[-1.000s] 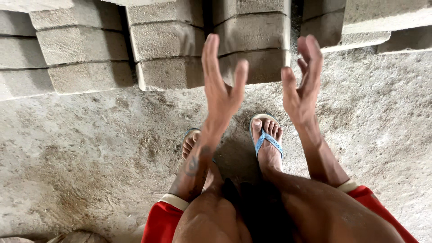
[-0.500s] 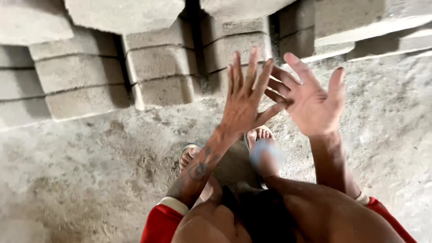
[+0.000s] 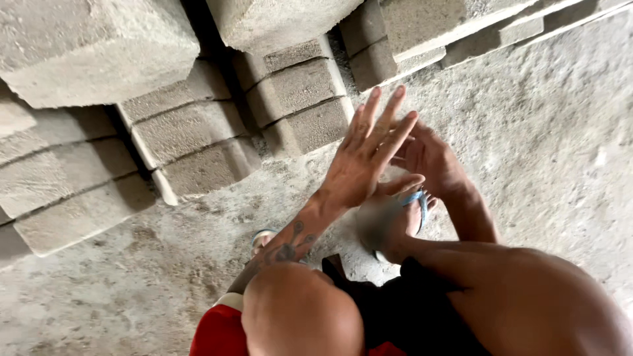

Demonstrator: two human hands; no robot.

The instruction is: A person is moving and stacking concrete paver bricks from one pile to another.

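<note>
Fingers (image 3: 386,122) of left hand (image 3: 362,165) straight, slightly fanned, holding nothing; right hand (image 3: 432,161) just behind, touching it, fingers mostly hidden, can't tell. Below: blue sandal (image 3: 417,201), rough gritty concrete floor (image 3: 527,145), open to the right. Beyond: stacked grey concrete blocks (image 3: 297,99), coarse, square-edged, near fingertips.

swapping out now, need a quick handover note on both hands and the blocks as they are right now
Left hand: empty, fingers spread, raised over the feet, laid across the right hand.
Right hand: empty, partly hidden behind the left, palm toward it.
Concrete blocks: stacked in rows ahead on the concrete floor, none touched by either hand; nearest stack lies just beyond the fingertips.
Person crouches, knees up, blue sandal on the right foot.
Done: nothing in hand, no block lifted out of the stacks that shows.
Left: every visible block sits in its stack.
</note>
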